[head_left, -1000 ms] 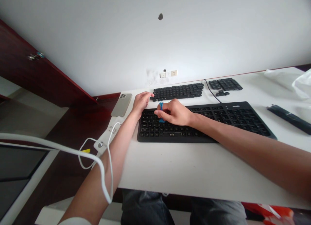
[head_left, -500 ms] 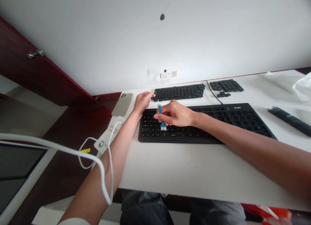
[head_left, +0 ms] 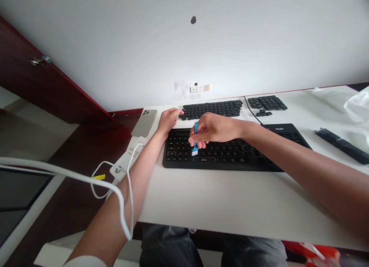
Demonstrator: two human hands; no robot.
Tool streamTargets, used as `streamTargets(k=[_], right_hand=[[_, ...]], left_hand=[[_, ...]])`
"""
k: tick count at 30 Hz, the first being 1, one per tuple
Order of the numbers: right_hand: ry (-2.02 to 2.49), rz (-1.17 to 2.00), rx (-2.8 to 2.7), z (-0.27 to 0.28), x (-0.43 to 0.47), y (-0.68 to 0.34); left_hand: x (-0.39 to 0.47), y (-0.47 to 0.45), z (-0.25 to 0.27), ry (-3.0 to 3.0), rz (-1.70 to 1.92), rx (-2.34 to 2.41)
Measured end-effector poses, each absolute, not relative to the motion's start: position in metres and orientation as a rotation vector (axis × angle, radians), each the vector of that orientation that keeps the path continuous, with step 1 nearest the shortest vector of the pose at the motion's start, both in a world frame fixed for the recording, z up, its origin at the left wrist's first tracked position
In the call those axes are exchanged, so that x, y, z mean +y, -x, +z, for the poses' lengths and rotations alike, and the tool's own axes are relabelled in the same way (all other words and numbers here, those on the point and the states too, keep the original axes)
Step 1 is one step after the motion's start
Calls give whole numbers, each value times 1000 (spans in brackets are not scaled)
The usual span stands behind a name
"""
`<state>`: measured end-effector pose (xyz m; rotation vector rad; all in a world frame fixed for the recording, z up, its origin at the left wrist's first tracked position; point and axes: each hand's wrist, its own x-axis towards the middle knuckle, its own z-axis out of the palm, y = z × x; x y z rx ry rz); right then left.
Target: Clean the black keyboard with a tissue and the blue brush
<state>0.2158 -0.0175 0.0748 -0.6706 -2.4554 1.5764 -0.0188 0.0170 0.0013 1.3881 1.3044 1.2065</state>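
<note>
My right hand (head_left: 211, 128) pinches a small blue brush (head_left: 196, 147) with white bristles. The bristles point down at the bottom rows of a black keyboard (head_left: 233, 165), whose keycaps are off, leaving the switch sockets bare. Part of that keyboard lies under my right hand and forearm. At its upper left corner rests my left hand (head_left: 168, 120), loosely bent, with fingertips reaching toward a block of loose black keycaps (head_left: 213, 109). Nothing shows in the left hand; its lower fingers are partly hidden.
Further keycaps (head_left: 268, 102) lie at the back right, beside the keyboard's cable. A phone (head_left: 144, 123) and a white power strip (head_left: 124, 161) are at the left edge. White cables (head_left: 122, 209) cross my left forearm. A long black bar (head_left: 343, 144) and clear plastic (head_left: 357, 105) sit right.
My right hand has shifted slightly right and its wrist is raised; the brush now leans the other way, its top tilted right. The left hand stays in place.
</note>
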Motion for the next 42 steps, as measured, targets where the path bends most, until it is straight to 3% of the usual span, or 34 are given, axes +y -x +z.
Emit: streamTargets(k=[13, 18, 23, 28, 33, 37, 42], right_hand=[[638, 1659, -2655, 85, -20, -219], [636, 1483, -2599, 89, -20, -220], [588, 1595, -2731, 98, -20, -226], [649, 1302, -2759, 102, -17, -234], [680, 1393, -2866, 107, -14, -244], [819, 1064, -2744, 106, -9, -247], [870, 1270, -2783, 104, -8, -244]], left_hand=[[15, 16, 6, -1383, 1220, 1321], [15, 16, 6, -1380, 1217, 1309], [15, 16, 7, -1393, 1211, 1334], [14, 15, 9, -1363, 1207, 1343], [15, 15, 7, -1367, 1213, 1328], [15, 15, 7, -1341, 1205, 1346], [15, 16, 6, -1359, 1202, 1332]])
